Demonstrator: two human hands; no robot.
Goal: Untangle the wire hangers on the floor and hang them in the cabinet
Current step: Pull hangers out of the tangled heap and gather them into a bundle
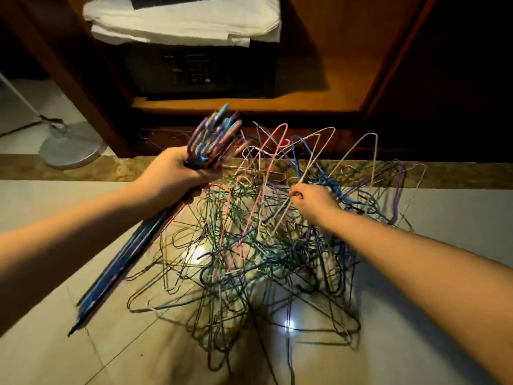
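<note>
Left hand (pixel 175 173) gripping hanger bundle (pixel 213 134), right hand (pixel 313 201) pinching thin white wire (pixel 281 215)

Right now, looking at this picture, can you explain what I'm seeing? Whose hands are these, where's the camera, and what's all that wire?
It is one picture, taken by a camera worn on a person's head, looking down at their own two bare hands. No machine is involved. The left hand grips a bundle of hangers lined up together. The right hand pinches a pale wire in the pile of tangled hangers on the floor. Behind stands the open cabinet, with a safe and towels inside.
</note>
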